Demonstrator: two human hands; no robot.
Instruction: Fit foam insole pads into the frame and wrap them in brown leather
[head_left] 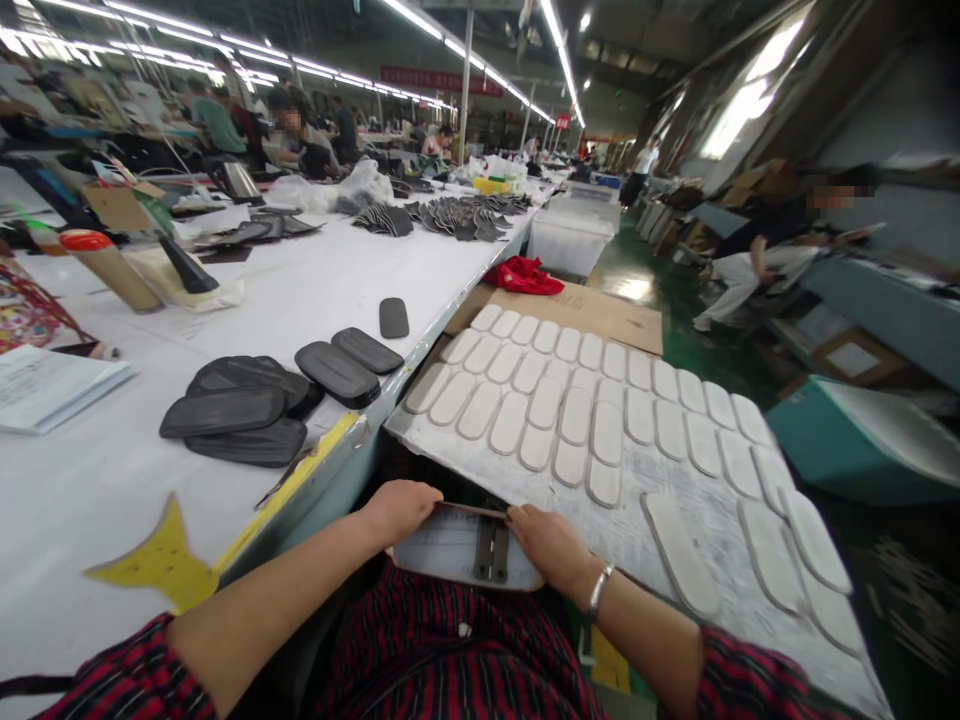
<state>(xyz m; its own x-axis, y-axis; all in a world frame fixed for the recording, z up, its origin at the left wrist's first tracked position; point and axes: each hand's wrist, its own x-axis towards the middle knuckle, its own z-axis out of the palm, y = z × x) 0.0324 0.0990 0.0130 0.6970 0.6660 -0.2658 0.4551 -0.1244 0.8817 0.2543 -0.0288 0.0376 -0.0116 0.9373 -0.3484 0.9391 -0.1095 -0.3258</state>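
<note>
Tube lights run above a green floor [637,285] and worktables [330,265].

Both hands, the left [405,508] and the right [551,543], grip the far edge of a pale board [442,548] with a dark metal fitting, perhaps a hinge. Black oval pads [225,410] lie in loose piles on the white bench [112,490] to the left, near a yellow cutout [161,560]. Rows of pale oval pieces [480,410] cover a board [637,540] to the right.
</note>
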